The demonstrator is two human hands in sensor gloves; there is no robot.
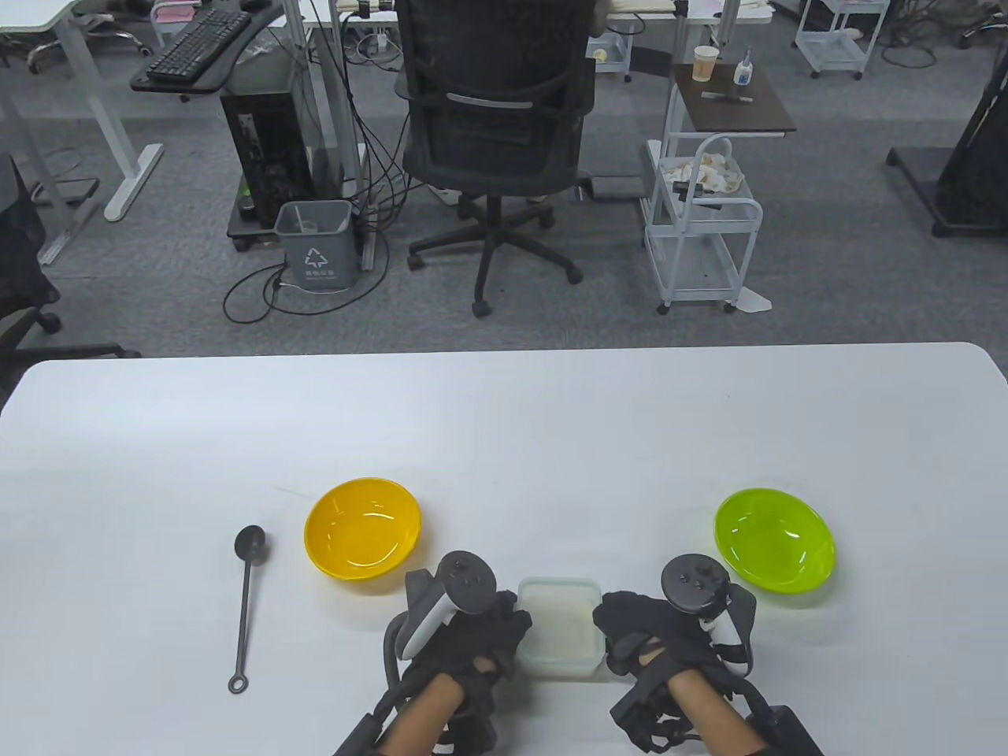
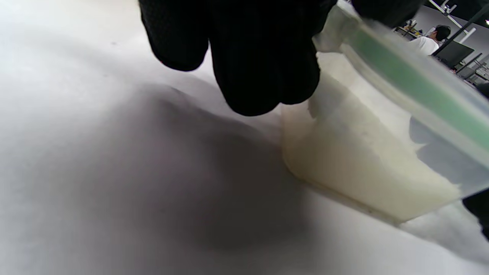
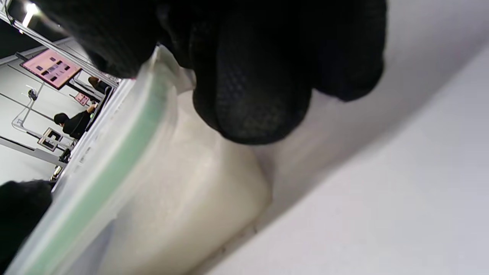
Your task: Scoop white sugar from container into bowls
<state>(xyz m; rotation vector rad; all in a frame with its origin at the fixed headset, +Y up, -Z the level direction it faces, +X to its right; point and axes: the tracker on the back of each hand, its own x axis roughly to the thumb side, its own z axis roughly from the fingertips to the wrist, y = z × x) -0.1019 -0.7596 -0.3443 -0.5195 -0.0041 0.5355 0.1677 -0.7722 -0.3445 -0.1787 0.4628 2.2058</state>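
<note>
Two hands flank lidded sugar container (image 1: 557,626), lower centre: left hand (image 1: 465,630) and right hand (image 1: 665,630) grip its sides. Advice: steady base, lift lid evenly.

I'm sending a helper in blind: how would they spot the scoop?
Start at the white table and find the yellow bowl on its left half. Just left of it lies the scoop, untouched: the only dark, thin thing there, with a round head and a ring-ended handle.
</note>
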